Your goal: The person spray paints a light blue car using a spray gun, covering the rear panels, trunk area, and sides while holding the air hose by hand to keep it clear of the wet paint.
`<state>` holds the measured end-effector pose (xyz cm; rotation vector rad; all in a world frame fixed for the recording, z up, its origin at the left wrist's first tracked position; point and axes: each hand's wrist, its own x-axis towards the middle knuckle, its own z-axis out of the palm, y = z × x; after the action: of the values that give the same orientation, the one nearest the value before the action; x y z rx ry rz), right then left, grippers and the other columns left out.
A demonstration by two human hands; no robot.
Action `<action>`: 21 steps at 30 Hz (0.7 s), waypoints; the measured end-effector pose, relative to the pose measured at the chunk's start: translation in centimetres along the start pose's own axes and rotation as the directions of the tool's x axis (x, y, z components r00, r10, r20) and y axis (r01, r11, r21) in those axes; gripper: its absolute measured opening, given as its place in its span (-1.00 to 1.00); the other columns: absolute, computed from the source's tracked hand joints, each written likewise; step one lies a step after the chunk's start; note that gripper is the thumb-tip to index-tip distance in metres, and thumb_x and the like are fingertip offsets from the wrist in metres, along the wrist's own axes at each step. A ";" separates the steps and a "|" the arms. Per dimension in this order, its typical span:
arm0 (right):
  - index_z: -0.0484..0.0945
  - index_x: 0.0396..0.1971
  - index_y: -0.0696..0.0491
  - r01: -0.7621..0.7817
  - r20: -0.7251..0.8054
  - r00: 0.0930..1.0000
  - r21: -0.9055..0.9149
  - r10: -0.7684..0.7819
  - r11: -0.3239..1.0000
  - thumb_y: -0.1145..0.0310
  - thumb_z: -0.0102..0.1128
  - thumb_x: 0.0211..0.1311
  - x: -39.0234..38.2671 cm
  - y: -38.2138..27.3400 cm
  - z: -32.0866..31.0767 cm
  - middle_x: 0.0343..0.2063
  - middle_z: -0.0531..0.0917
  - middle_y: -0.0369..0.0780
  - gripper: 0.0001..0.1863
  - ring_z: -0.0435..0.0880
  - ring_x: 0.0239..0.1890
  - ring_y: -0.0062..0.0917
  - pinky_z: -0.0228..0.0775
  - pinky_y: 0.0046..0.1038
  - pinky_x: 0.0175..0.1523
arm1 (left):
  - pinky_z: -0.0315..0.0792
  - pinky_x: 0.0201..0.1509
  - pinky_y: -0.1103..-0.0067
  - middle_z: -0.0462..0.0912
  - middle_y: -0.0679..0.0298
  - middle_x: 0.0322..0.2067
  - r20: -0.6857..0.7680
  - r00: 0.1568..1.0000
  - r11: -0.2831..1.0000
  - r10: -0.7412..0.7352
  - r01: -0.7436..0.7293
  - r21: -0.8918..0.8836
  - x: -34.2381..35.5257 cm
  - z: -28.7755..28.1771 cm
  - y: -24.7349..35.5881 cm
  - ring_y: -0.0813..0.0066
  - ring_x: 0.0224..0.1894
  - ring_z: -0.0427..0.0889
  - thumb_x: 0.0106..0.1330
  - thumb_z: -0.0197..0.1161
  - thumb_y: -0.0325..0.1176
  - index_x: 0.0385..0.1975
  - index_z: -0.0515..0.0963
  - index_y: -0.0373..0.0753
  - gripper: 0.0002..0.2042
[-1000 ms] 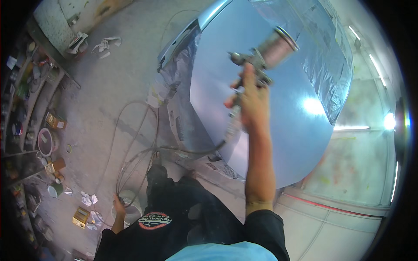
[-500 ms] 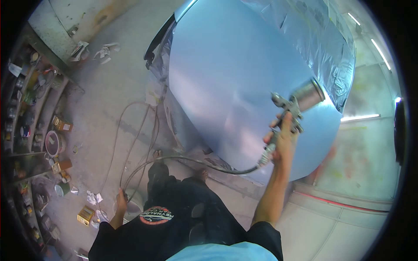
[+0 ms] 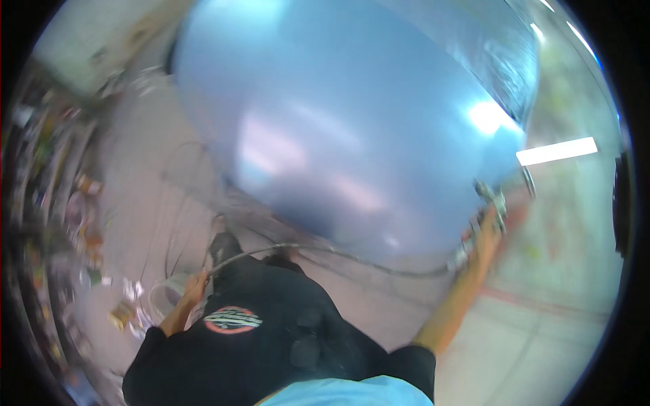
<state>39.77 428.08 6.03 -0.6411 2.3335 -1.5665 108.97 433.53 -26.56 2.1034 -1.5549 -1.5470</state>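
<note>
My right hand (image 3: 486, 237) is closed around a spray gun (image 3: 496, 203) near the right edge of a blue-silver car hood (image 3: 352, 128). The gun's metal cup shows only partly. An air hose (image 3: 352, 259) runs from the gun's handle leftward across my front. Low on the left, my left hand (image 3: 196, 285) grips the hose, its fingers wrapped round it. Plastic sheeting (image 3: 497, 68) covers the car beyond the hood. Motion blurs much of the picture.
Shelves (image 3: 40, 183) crowded with cans stand along the left, with boxes and tubs on the floor beside them. A pale bucket (image 3: 164, 298) stands by my left hand. Hose loops trail over the floor. A pale wall with a lit tube lamp (image 3: 558, 151) rises at the right.
My right hand and the spray gun have moved right and lower, to the hood's right edge. The whole view has shifted, and the hood now sits further left. Both hands keep their hold.
</note>
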 end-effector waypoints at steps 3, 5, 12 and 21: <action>0.52 -0.32 0.15 0.036 0.033 0.999 0.054 -0.038 0.998 -0.06 0.15 0.34 5.1 1.6 -2.2 -0.61 0.52 -0.28 -0.52 0.44 -0.80 -0.57 0.25 -0.52 -0.74 | 0.12 -0.52 0.40 0.31 0.31 -0.75 -0.044 0.985 0.979 0.166 -0.170 -0.113 0.7 2.5 -0.2 0.50 -0.61 0.31 0.45 -0.10 0.14 -0.63 0.49 -0.28 -0.40; 0.51 -0.30 0.14 0.020 0.099 0.994 0.137 -0.034 0.990 -0.08 0.15 0.33 8.0 2.9 -4.3 -0.61 0.54 -0.27 -0.51 0.46 -0.82 -0.54 0.24 -0.52 -0.76 | 0.08 -0.54 0.44 0.28 0.36 -0.76 0.058 0.996 0.971 0.063 -0.048 -0.236 1.3 3.1 -0.2 0.56 -0.62 0.29 0.47 -0.08 0.10 -0.65 0.47 -0.29 -0.41; 0.53 -0.27 0.09 -0.055 -0.099 0.993 0.041 0.058 0.998 -0.11 0.14 0.31 12.0 6.6 -6.9 -0.58 0.57 -0.28 -0.51 0.51 -0.79 -0.55 0.30 -0.53 -0.76 | 0.07 -0.55 0.46 0.26 0.39 -0.76 0.191 0.924 0.943 0.332 -0.323 -0.079 6.7 0.3 5.1 0.59 -0.62 0.27 0.47 -0.07 0.09 -0.67 0.45 -0.28 -0.42; 0.47 -0.25 0.13 -0.039 -0.408 0.913 -0.142 -0.023 0.989 -0.03 0.17 0.32 12.3 7.4 -2.4 -0.65 0.50 -0.28 -0.55 0.51 -0.81 -0.51 0.31 -0.45 -0.76 | 0.05 -0.56 0.49 0.23 0.43 -0.77 0.151 0.906 0.916 0.396 -0.401 0.002 9.6 -3.6 5.6 0.63 -0.62 0.24 0.48 -0.06 0.07 -0.69 0.42 -0.27 -0.42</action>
<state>26.42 426.39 0.54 -0.3536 2.7708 -1.6682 107.64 421.98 -27.83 1.5735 -1.9224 -1.5576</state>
